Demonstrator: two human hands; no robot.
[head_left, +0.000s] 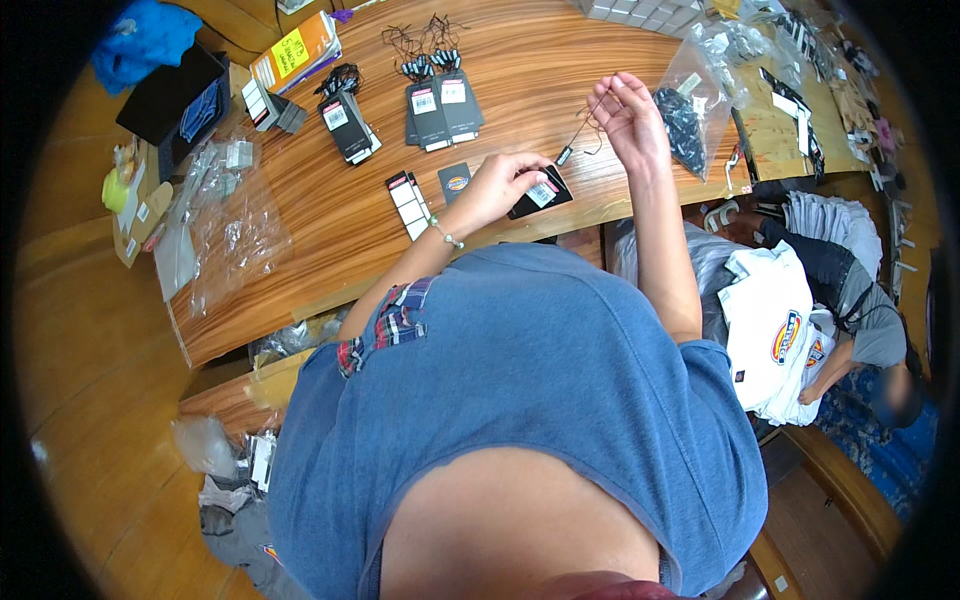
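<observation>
My left hand [495, 187] is closed on a black hang tag [557, 190] with a white barcode sticker, keeping it low over the wooden table near its front edge. Farther right, my right hand [630, 120] is raised, thumb and fingers pinching a thin black tag string [582, 130]. The string runs down to a small dark seal [564, 155] beside the tag's upper edge; whether it passes through the tag I cannot tell. Left of my left hand lie a grey card [455, 181] with a round emblem and a black-and-white tag [408, 205].
Stacks of strung hang tags [440, 108] lie at the back, another bundle [347, 128] left of them. A clear bag [688, 120] of black strings sits right. Plastic sleeves [235, 220] cover the left side. At far right, a person [850, 290] bends beside white shirts [770, 320].
</observation>
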